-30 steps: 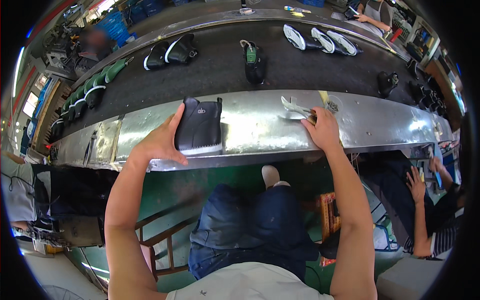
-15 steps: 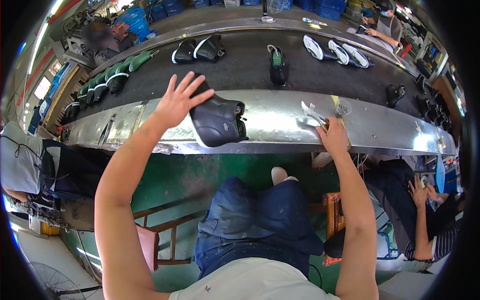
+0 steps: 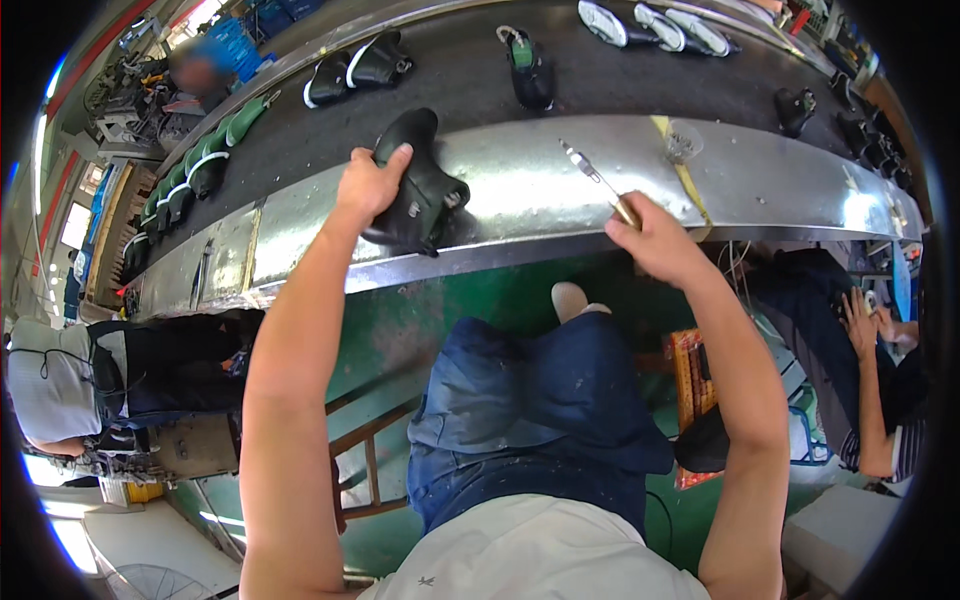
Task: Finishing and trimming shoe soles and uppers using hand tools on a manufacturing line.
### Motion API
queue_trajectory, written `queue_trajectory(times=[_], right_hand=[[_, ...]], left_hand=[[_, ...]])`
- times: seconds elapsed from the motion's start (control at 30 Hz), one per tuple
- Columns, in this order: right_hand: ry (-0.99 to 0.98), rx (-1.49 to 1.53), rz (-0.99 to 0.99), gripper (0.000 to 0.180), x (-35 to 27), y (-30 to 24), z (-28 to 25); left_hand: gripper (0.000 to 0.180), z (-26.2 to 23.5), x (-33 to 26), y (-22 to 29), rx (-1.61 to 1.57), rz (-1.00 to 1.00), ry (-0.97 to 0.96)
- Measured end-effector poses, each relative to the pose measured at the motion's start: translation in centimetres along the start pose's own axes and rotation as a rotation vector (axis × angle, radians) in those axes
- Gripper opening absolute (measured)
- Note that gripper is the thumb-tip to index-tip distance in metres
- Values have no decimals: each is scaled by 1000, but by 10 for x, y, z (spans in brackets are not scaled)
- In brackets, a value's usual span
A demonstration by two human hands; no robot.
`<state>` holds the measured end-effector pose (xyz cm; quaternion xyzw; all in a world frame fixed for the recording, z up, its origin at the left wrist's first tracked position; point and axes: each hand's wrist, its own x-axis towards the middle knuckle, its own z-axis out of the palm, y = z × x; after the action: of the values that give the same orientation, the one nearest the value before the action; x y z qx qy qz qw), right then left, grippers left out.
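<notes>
My left hand [image 3: 372, 183] grips a black ankle boot [image 3: 412, 185], thumb on its upper and the other fingers mostly hidden around it. The boot is tilted over the metal ledge [image 3: 520, 185], with its narrow end pointing away from me and its opening toward the lower right. To the right, my right hand [image 3: 652, 238] is closed around the brownish handle of a slim hand tool [image 3: 597, 180]. The tool's shiny metal shaft points up and left over the ledge, apart from the boot.
Beyond the ledge runs a dark conveyor belt [image 3: 460, 95] with black shoes, a shoe with green lining [image 3: 526, 75] and white-and-black shoes [image 3: 660, 30]. Green lasts [image 3: 245, 120] line the left. A clear cup [image 3: 682, 142] stands on the ledge. People sit on both sides.
My left hand has gone from spread fingers against the boot to a grip, and the boot has turned. My right hand has lifted the tool, now pointing up-left. The view has shifted.
</notes>
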<state>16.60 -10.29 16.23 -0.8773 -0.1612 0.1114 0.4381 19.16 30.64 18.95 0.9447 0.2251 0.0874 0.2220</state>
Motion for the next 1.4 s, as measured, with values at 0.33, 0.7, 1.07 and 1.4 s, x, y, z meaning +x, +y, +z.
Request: queue_trajectory(times=[0.33,0.7,1.07,1.4], right_hand=[[-680,848,170,28,-25,-54,126],[-733,1081,290,32,34,-108,141],[-644,990,305,29,-81,-36,123],[-645,830,146,30,-22,-79,138]], left_hand=[[84,1,30,-44,-510,-165,-165],[85,2,26,-42,-335,-142,-64],[81,-5,29,-44,-584,-215,-229],[81,1,24,-37,-431,-153,-148]])
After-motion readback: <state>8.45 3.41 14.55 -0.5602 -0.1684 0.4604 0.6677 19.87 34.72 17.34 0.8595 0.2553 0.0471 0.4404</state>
